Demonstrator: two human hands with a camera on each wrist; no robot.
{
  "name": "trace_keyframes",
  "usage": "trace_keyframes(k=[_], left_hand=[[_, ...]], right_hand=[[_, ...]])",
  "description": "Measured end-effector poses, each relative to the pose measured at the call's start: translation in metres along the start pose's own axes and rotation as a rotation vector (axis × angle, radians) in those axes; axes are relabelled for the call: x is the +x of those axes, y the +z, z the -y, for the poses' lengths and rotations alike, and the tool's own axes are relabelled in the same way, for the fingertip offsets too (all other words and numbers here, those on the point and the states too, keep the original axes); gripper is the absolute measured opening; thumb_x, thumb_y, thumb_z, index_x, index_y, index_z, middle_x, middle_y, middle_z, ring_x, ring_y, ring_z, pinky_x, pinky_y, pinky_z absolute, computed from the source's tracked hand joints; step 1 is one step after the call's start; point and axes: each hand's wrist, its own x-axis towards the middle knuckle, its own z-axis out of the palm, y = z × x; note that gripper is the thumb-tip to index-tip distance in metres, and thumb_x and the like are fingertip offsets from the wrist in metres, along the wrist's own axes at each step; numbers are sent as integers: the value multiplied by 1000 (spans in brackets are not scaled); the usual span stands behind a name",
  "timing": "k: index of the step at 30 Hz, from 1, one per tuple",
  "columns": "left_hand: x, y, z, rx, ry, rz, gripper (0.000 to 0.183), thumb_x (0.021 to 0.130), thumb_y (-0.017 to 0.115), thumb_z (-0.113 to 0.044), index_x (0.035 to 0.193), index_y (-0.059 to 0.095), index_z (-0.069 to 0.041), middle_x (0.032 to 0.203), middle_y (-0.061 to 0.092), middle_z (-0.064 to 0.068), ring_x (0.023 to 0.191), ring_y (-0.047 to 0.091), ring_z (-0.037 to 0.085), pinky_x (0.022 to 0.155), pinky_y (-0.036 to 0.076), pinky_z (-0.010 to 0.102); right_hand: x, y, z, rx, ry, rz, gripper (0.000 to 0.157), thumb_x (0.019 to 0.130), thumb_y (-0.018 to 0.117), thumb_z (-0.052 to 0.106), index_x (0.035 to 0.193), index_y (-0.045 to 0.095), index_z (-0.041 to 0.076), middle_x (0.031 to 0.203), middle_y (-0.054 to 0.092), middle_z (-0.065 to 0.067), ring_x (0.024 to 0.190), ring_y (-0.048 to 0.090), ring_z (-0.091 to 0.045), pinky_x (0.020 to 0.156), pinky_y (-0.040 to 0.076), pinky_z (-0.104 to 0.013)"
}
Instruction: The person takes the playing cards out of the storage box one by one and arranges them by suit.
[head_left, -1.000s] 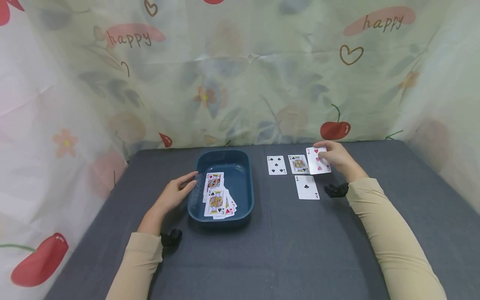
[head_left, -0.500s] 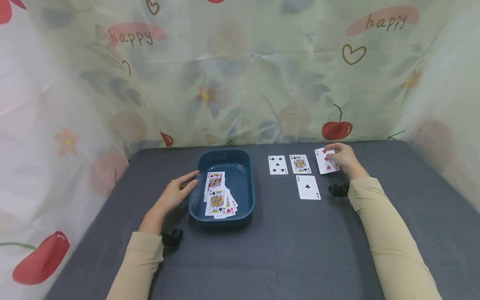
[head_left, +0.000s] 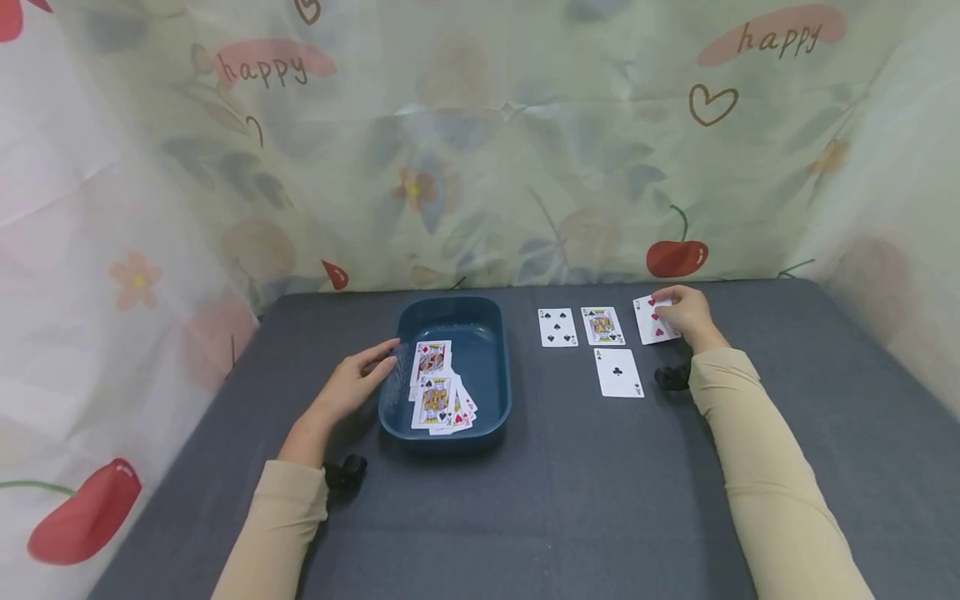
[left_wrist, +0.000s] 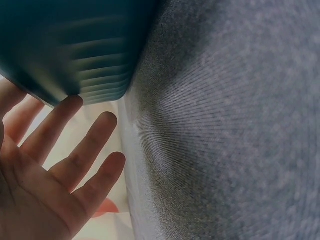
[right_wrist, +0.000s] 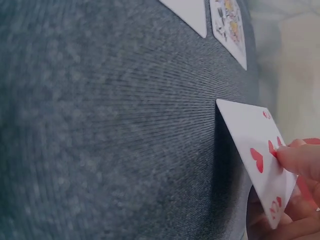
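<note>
My right hand (head_left: pixel 687 315) pinches a hearts playing card (head_left: pixel 647 325), thumb on its face and fingers beneath. In the right wrist view the hearts card (right_wrist: pixel 255 145) is tilted, its near part raised over the cloth with a dark shadow under it. Left of it lie a king (head_left: pixel 603 327) and a five of spades (head_left: pixel 558 328) in a row, with an ace of clubs (head_left: pixel 618 373) in front. My left hand (head_left: pixel 347 385) has its fingers spread at the left rim of a blue tray (head_left: pixel 491 392); the left wrist view shows fingertips (left_wrist: pixel 72 102) against the tray's outer wall.
Inside the tray several face-up cards overlap, a king of spades (head_left: pixel 435 402) on top and a red-suit face card (head_left: pixel 432 358) behind. Dark grey cloth (head_left: pixel 555 500) covers the table. A printed curtain (head_left: pixel 480 200) closes off the back and sides.
My right hand has carried the hearts card a little to the right, away from the king, opening a gap between them. The left hand and tray have stayed in place.
</note>
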Motion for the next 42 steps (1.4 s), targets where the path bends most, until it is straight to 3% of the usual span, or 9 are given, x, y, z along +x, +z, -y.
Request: trace_keyframes(k=[3,7,10,22,29,35,42], left_hand=[[0,0,0,0,-3,3,49,98,45,-35,145,36,-23,151,33,14,134,39,39,106,35,55],[1,0,0,-1,-3,7,49,98,45,-35,145,35,-24,151,33,14,134,39,40,106,35,56],[0,0,0,-5,0,4,48,98,45,-34,144,36,-24,151,33,13,133,40,39,106,35,55],[0,0,1,-3,6,0,48,98,45,-34,144,37,-24,151,34,13,134,39,38,107,34,55],[0,0,0,-7,-8,5,48,98,45,-34,144,36,-25,151,33,12,134,38,39,107,34,55],[0,1,0,-3,-9,-2,48,98,45,-34,144,36,-25,151,33,12,134,38,39,107,34,55],[-1,0,-1,-3,-3,5,49,98,45,-35,145,35,-24,152,32,13,134,38,40,106,34,56]], right_hand=[[1,1,0,-43,2,-10,33,89,50,4,120,54,-6,128,46,-30,109,42,-35,87,42,-43],[4,3,-3,-106,1,-9,32,89,51,6,118,55,-7,130,45,-32,119,42,-41,104,35,-51],[6,6,-4,-123,13,-4,31,90,51,7,118,55,-6,133,44,-32,125,40,-42,107,32,-52],[2,7,1,-133,55,-21,33,92,49,12,118,54,-7,130,46,-31,119,43,-40,103,37,-50],[-5,5,10,-125,-12,-35,34,91,49,12,118,54,-8,123,54,-30,114,50,-41,97,40,-50],[-16,15,34,-68,-65,70,36,93,50,15,124,50,-5,130,49,-29,116,50,-40,95,44,-48],[-33,34,68,-17,-214,200,35,93,51,15,122,51,-5,129,51,-28,121,48,-40,100,41,-50]])
